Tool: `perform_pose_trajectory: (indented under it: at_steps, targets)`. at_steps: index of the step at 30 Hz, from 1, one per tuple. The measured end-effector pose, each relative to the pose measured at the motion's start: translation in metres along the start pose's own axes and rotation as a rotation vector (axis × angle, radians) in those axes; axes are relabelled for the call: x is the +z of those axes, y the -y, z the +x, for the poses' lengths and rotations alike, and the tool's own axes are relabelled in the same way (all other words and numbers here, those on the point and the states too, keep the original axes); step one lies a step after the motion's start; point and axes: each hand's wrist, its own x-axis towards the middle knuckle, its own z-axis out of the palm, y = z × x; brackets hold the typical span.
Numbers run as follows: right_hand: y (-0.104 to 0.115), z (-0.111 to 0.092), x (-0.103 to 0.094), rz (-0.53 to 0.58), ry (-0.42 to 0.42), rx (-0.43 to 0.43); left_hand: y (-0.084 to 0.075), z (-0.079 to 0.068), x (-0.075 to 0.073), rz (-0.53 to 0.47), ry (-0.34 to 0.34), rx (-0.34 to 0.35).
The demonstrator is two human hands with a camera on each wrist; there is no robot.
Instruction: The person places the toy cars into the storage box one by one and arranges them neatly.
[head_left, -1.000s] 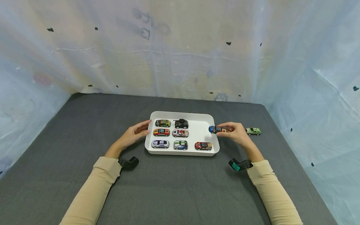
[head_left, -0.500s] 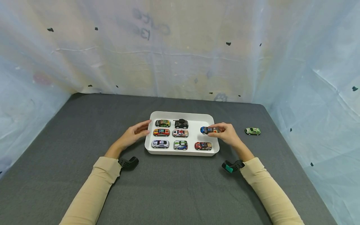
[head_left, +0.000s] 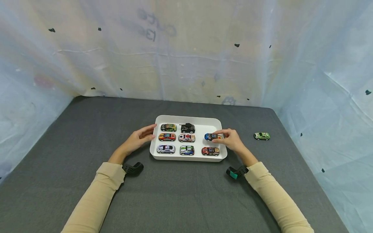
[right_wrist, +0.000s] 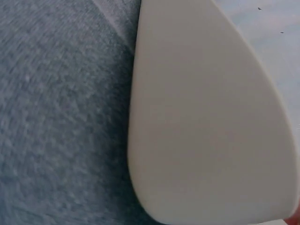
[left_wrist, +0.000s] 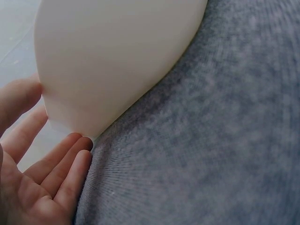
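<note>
My right hand (head_left: pixel 231 139) pinches a blue toy car (head_left: pixel 210 137) by its rear end, inside the right part of a white tray (head_left: pixel 204 121). Whether the car's wheels touch the tray floor I cannot tell. Just in front of it sits a dark red toy car (head_left: pixel 210 151). At the tray's left end, the fairly straight fingers of my left hand (head_left: pixel 137 139) touch the wall, as the left wrist view also shows with the hand (left_wrist: pixel 42 183) against the tray (left_wrist: pixel 108 56). The right wrist view holds mostly the tray's outer wall (right_wrist: pixel 206 122), with a fingertip at its lower right corner.
Several toy cars stand in rows in the tray, among them a white one (head_left: pixel 166 149) and a red-and-yellow one (head_left: pixel 167 137), with a black toy tank (head_left: pixel 187 128) at the back. A green toy car (head_left: pixel 261 136) stands on the grey cloth (head_left: pixel 186 194) to the right.
My right hand has carried the blue car leftward, from over the tray's right rim to inside the tray, and slightly lower. The left hand and the tray have stayed put.
</note>
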Motion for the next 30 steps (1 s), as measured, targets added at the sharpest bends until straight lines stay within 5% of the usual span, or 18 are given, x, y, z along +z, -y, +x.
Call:
perform_pose_trajectory:
  at_steps: [30]
  targets:
    - [-0.003,0.010,0.015,-0.031,0.032,0.131,-0.001,0.000,0.000,-0.004,-0.001,-0.004]
